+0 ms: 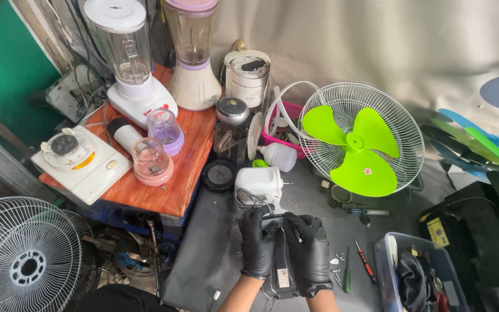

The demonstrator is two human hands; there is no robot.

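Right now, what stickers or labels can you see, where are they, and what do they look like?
White sticker: small rectangle on the dark part between both gloved hands.
Orange-yellow label: slanted strip on the white blender base at the wooden table's left.
Red mark: small, on the front of the white blender.
Fan sticker: tiny pale square on the green blade.
Yellow label: square on the black box, right.

Lime-green fan blades (353, 147), white wire grille (402, 124), black-gloved left hand (256, 242), orange wood-grain table (189, 167)
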